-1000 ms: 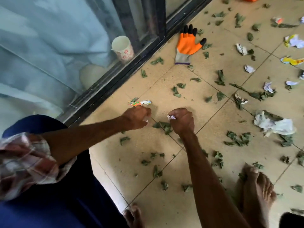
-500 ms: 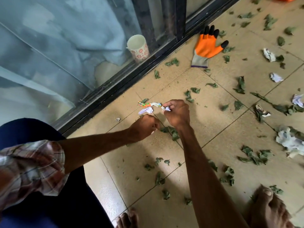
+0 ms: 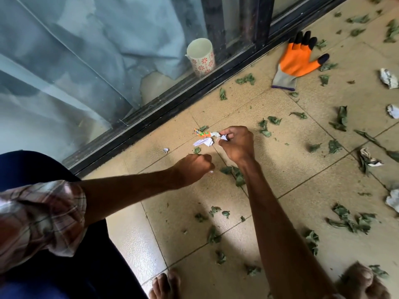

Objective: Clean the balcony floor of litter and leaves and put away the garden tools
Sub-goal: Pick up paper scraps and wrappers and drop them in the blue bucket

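- Right fingers (image 3: 228,130) pinch a white scrap (image 3: 224,138).
- Our right hand (image 3: 237,143) has moved far-left to the wrapper (image 3: 202,133), near the door track (image 3: 172,108).
- Left hand (image 3: 194,167) stays fisted, with a white bit (image 3: 211,171) at its edge.
- We judge the wrapper is the next pickup. Leaves (image 3: 235,175) remain scattered.
- The wrapper is crumpled, orange-green, and lies flat on the tile beside white paper (image 3: 204,142).

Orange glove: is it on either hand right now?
No, the orange glove lies on the floor tiles by the door track, apart from the bare left hand and right hand.
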